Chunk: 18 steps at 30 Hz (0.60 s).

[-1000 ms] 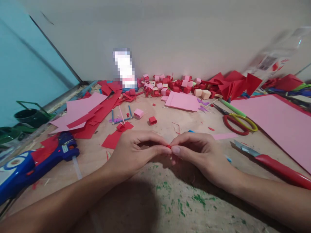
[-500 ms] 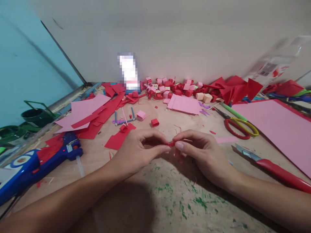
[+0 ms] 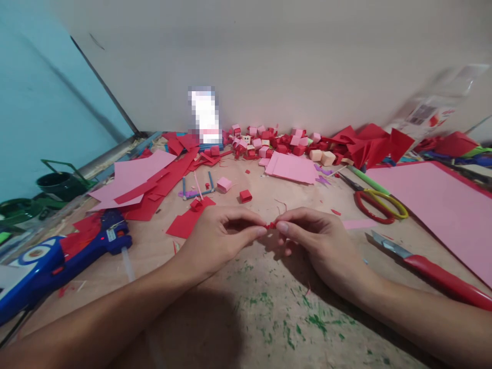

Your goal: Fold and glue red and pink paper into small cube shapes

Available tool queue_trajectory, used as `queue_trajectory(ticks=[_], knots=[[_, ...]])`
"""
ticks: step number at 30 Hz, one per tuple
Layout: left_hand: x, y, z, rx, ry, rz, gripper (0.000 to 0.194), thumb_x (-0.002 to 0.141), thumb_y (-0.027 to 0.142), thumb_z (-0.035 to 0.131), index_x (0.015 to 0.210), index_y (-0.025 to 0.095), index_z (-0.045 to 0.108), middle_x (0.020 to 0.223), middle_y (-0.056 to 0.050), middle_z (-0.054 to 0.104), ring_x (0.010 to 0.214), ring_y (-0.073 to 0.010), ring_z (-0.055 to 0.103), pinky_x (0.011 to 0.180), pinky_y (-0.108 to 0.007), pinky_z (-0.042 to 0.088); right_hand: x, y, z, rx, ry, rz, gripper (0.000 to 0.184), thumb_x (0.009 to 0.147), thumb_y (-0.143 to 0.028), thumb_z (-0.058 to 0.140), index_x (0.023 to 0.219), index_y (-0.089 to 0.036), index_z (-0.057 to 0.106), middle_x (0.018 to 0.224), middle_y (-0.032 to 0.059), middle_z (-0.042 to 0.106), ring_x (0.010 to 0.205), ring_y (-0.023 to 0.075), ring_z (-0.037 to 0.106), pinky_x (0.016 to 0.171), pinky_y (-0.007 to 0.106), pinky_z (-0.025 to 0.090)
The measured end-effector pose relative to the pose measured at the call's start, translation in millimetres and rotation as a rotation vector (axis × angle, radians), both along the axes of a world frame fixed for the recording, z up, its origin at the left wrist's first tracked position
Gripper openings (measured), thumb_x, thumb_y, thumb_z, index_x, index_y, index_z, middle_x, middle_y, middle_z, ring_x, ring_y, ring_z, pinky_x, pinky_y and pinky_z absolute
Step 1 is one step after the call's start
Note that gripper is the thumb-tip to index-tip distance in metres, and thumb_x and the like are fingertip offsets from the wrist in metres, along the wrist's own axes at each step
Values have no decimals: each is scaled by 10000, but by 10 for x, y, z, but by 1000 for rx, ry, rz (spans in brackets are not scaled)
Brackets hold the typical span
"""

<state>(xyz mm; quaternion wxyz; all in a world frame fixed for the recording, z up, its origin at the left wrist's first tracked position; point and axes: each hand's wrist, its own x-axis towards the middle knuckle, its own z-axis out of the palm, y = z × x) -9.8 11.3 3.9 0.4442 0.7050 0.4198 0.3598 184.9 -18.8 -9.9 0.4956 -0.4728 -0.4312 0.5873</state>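
Observation:
Between my two hands is a small red paper piece, pinched at both ends; its exact shape is mostly covered by fingertips. My left hand grips its left end with thumb and forefinger. On the other end, the thumb and forefinger of my right hand are closed. Just beyond them lie a red paper box and a pink paper box. A red paper sheet is partly behind my left hand, with a small red curl on top.
Left stands a blue glue gun near pink and red sheets. Right are scissors, a red-handled cutter and a large pink sheet. Many little paper boxes and a lit, blurred phone line the wall.
My hands stay nearly in place, still pinching the red paper piece. The right hand's lower fingers have shifted slightly, and the piece now shows a little more between the fingertips.

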Motion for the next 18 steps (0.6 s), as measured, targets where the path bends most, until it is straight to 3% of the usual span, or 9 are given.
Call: queue_trajectory(ticks=[8, 13, 15, 18], knots=[[11, -22, 2, 48, 6, 4, 104, 854, 126, 740, 835, 179, 826, 836, -19, 818, 774, -155, 740, 749, -239, 574, 38, 18, 29, 73, -223, 56, 157, 769, -346, 836, 756, -191, 814, 685, 20, 742, 577, 134, 614, 567, 262, 524], [-4, 3, 40, -27, 21, -4, 48, 836, 183, 769, 832, 169, 815, 792, -30, 797, 714, -163, 724, 666, -244, 574, 5, 0, 23, 22, -139, 38, 200, 754, -386, 852, 761, -187, 831, 677, 36, 745, 594, 150, 625, 590, 281, 532], [-42, 54, 70, 6, 53, 40, 104, 841, 244, 784, 905, 168, 816, 884, -53, 808, 766, -187, 744, 689, -272, 603, 6, 4, 12, 9, -83, -31, 219, 730, -401, 875, 789, -194, 830, 691, 36, 754, 596, 161, 642, 594, 296, 541], [-122, 202, 74, 198, 198, 76, 263, 924, 191, 664, 1155, 205, 788, 1253, -91, 781, 1114, -238, 740, 976, -391, 608, 33, 31, -1, 82, -144, -118, 189, 716, -374, 878, 781, -206, 823, 736, 42, 780, 630, 176, 667, 627, 313, 561]])
